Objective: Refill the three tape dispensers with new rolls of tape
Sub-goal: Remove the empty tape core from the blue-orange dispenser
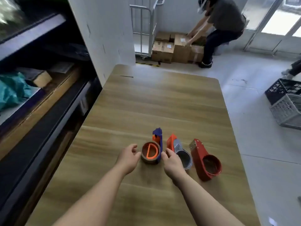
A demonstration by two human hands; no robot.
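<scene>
Wood-grain desk point(146, 103) lay under both my forearms. My left grip point(129, 156) hung loose and half-spread just beside the brown tape roll point(145, 160), holding nothing; I could not tell whether the thumb brushed it. My right grip point(171, 160) was just as slack and empty, with its fingertips point(163, 154) at the flank of the blue dispenser point(158, 136).

That roll sat around the blue dispenser's orange hub point(150, 151), so I judged this one loaded, or close to it, and the step in hand was seating or checking it. To its right stood the grey-and-orange dispenser point(178, 145), partly behind my right grip, and beyond that, a little apart, the red dispenser point(197, 154). Whether either of those carried tape I could not tell, as their rings looked dark inside.

No spare rolls showed on the desk. The next move would call for closing both grips on the blue dispenser to press the roll home, then finding fresh rolls for the others.

Farther off, another person point(226, 18) bent over cardboard boxes point(180, 49) on the floor, and crates point(286, 101) sat to the right.
</scene>
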